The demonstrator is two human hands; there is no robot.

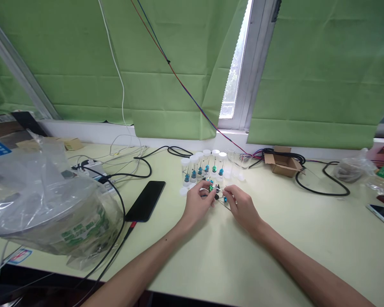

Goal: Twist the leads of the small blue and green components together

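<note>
Capacitors (pixel 215 189), seemingly light with bendable legs: we are pinching them by their bodies, left hand (pixel 198 201) and right hand (pixel 242 205) both closed fingertip-tight.

On the table (pixel 211 256), just behind the left hand (pixel 196 202) and right hand (pixel 241 207) with small parts (pixel 216 189) between them, a row of vials (pixel 203 168); left of the hands a phone (pixel 145 200), farther left a bag (pixel 48 204); behind to the right a box (pixel 283 165) among cables (pixel 294 154).
</note>
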